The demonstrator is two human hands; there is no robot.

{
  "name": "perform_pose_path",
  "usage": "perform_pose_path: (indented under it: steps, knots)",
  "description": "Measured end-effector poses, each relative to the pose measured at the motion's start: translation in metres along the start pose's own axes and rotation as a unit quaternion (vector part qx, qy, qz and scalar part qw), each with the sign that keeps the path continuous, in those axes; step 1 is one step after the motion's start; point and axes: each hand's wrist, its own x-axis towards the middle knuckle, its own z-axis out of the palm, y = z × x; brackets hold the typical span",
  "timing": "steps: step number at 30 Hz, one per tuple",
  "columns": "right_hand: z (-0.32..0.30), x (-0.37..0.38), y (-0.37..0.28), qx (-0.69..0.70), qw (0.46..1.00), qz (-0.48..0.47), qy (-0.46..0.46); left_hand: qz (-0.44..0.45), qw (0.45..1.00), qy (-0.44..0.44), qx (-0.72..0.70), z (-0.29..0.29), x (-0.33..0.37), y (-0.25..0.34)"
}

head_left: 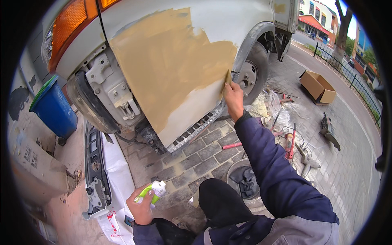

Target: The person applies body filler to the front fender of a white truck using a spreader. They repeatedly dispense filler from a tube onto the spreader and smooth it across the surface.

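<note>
My right hand (233, 97) reaches up to the white truck door panel (228, 24) and holds a small tan spreader (228, 77) against the right edge of a large patch of tan body filler (167, 61). My left hand (141, 207) stays low near my knee and grips a green-and-white tool (152, 192) with a white head. I crouch on the paving, my dark knee (220, 200) between my arms.
A blue bin (53, 108) stands at left. A detached bumper (96, 163) lies on white sheeting. Red-handled tools (290, 143), plastic bags and a bucket with dark rags (244, 179) lie at right. A cardboard box (318, 86) sits by the truck wheel (255, 69).
</note>
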Motion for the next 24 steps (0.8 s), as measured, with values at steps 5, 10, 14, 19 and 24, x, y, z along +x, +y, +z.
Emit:
perform_pose_path:
  steps: [5,10,14,19,24]
  knots:
    - [-0.023,0.001,0.001,0.143,0.988,0.056,0.03,0.001,1.0,-0.01,-0.017,0.004,0.004,-0.004]
    - [-0.015,0.017,0.008,0.097,0.991,0.081,0.039,0.009,1.0,0.001,0.002,-0.001,0.001,-0.002]
    - [-0.016,0.013,0.03,0.071,0.994,0.075,0.028,0.024,0.999,0.002,0.037,-0.007,-0.004,0.001]
    - [-0.044,-0.017,0.067,-0.097,0.983,0.155,-0.033,0.007,1.0,0.009,-0.006,-0.005,-0.006,0.003]
    - [-0.06,-0.071,0.065,-0.036,0.979,0.195,-0.034,0.021,0.999,0.006,0.025,-0.004,-0.003,0.002]
